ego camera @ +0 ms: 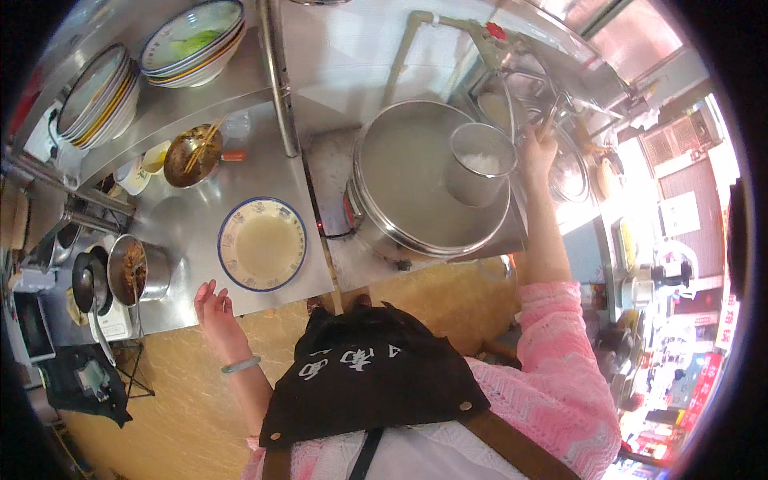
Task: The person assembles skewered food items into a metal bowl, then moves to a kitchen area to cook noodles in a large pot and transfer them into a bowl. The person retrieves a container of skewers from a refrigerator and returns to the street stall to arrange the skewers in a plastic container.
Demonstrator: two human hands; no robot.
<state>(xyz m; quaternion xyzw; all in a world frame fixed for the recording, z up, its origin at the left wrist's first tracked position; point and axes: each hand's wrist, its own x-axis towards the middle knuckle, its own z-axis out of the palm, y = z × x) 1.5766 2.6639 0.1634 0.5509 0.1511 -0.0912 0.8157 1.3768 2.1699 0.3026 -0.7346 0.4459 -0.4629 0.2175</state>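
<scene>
My right hand [538, 153] grips the handle of a deep metal noodle strainer [480, 168] at the right side of a large steel pot [432, 240]. Pale noodles [482, 163] lie inside the strainer, which hangs over or partly in the pot's cloudy liquid; how deep it sits I cannot tell. My left hand [214, 309], fingers loosely curled and holding nothing, is at the front edge of the steel counter. Just beyond it stands a blue-rimmed bowl [262, 244] with pale broth.
Stacked bowls [195, 42] stand on the upper shelf [180, 108], one with green leaves. Below are a dark bowl with chopsticks [193, 156], a steel pot of brown food [133, 270] and a ladle [99, 324]. A metal post [277, 78] rises between shelf and large pot.
</scene>
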